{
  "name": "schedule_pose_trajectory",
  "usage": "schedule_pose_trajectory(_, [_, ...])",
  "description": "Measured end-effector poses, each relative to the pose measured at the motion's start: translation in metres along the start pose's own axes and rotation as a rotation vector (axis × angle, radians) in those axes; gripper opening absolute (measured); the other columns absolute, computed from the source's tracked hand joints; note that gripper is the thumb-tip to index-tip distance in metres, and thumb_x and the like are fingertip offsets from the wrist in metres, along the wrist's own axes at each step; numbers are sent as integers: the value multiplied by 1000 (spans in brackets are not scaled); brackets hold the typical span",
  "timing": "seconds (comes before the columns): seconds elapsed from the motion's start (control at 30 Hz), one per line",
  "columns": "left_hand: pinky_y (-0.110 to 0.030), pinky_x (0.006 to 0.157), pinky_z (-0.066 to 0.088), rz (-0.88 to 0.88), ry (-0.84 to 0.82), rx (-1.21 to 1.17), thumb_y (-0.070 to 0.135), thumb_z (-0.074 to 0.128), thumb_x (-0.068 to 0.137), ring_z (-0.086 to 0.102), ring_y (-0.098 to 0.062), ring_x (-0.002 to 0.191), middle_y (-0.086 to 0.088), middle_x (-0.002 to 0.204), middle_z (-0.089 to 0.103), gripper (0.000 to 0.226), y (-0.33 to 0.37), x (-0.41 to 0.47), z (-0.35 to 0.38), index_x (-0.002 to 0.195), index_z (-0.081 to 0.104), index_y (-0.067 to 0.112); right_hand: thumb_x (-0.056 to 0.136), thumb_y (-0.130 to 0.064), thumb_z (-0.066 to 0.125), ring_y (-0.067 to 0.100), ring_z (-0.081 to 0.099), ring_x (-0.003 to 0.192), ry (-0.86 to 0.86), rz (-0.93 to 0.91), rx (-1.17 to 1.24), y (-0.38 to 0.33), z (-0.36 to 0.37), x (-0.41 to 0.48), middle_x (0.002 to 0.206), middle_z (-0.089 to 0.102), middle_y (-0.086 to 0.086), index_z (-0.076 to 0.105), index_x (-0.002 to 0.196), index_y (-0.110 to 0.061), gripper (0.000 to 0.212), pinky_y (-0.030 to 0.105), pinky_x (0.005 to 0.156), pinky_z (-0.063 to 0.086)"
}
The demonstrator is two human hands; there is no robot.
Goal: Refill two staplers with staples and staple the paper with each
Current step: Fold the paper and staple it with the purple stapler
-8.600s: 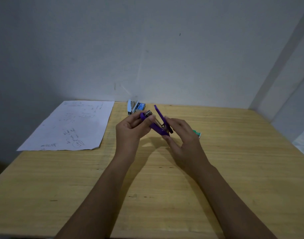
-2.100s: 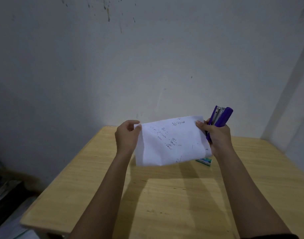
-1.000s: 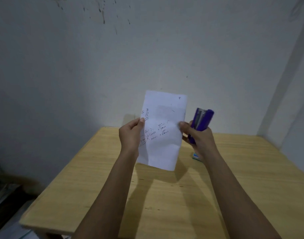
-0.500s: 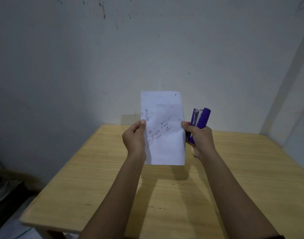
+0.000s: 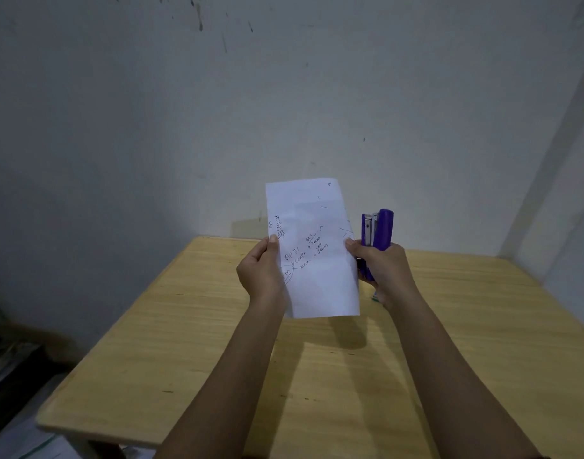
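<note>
A folded white paper [image 5: 317,260] with handwriting stands upright in the air above the wooden table [image 5: 191,326]. My left hand [image 5: 260,273] pinches its left edge, thumb on the front. My right hand [image 5: 383,273] grips a purple stapler [image 5: 381,231] that points up, and its fingertip also holds the paper's right edge. The stapler's jaws are closed and sit just right of the paper. The second stapler and the blue staple box are hidden behind the paper and my hands.
A small green staple box [image 5: 376,297] peeks out under my right hand on the table. A grey wall stands close behind the table, with a corner at the right. Dark clutter lies on the floor at the lower left.
Over the last second the paper has straightened from tilted to nearly upright. The stapler stays in my right hand beside it. Earlier the paper was turned from wide to tall.
</note>
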State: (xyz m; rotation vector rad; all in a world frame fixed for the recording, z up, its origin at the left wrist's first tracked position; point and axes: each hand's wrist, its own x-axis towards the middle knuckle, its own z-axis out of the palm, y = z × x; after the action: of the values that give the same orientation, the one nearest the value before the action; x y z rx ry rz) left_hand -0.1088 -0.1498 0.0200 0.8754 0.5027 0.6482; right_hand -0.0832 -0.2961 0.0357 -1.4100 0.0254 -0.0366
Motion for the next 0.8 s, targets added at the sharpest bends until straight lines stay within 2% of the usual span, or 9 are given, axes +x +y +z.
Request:
schedule_pose_trajectory(0.2, [-32,95,50,-66,-70,11,4,68,83,65,-22,99,-6,93,69,12,0,2,-5,95,69,4,78,-6,73,16,58,61,4,-64,-48,-12,0,-1,71,60,4,58,71,-10,17,24,53,49])
schedule_pose_trajectory(0.3, [-26,72,48,-18,-130,184,5,64,85,56,-21,79,-5,81,62,11,5,4,-10,76,66,12,78,-5,72,18,58,64,-30,-113,-94,-19,-3,2,71,59,4,57,71,-11,18,25,56,48])
schedule_pose_trajectory(0.33, [-23,68,44,42,-136,290,7,63,86,55,-19,81,-4,84,61,9,8,5,-11,78,64,12,78,-6,72,18,59,64,-63,-134,-131,-21,-5,3,71,59,5,57,72,-11,17,25,56,48])
schedule_pose_trajectory(0.37, [-22,70,43,119,-137,396,11,62,87,56,-18,88,-2,92,62,2,12,5,-11,88,63,12,78,-7,72,18,59,64,-104,-156,-182,-23,-7,4,72,59,6,58,74,-10,16,26,57,48])
schedule_pose_trajectory(0.47, [-22,86,38,513,-139,689,20,61,89,48,-12,113,4,119,52,36,24,6,-11,123,52,13,78,-11,73,23,55,64,-265,-224,-395,-28,-12,6,69,58,8,61,77,-5,14,30,62,46])
schedule_pose_trajectory(0.53, [-32,106,34,823,-192,834,22,61,89,40,-15,128,-1,134,48,45,35,5,-9,131,48,14,78,-15,74,21,53,65,-375,-258,-523,-29,-14,4,68,56,9,62,80,1,20,30,63,41])
schedule_pose_trajectory(0.6, [-41,119,4,1044,-258,1023,24,59,90,28,-19,141,-3,144,43,46,44,6,-7,133,48,16,78,-17,75,18,50,64,-445,-272,-580,-29,-14,1,67,52,11,58,81,9,31,29,63,36])
schedule_pose_trajectory(0.67, [-42,116,-7,1092,-439,1109,26,55,92,27,-15,142,0,141,48,35,50,8,-5,127,56,19,77,-17,75,16,46,63,-495,-281,-597,-29,-12,-3,67,48,10,53,82,15,39,27,59,33])
schedule_pose_trajectory(0.8, [-44,117,-4,998,-760,1217,27,48,97,45,-10,130,5,116,65,22,44,9,-7,104,67,17,79,-13,73,14,47,64,-549,-289,-608,-28,-10,-7,68,49,10,52,83,15,35,22,56,35])
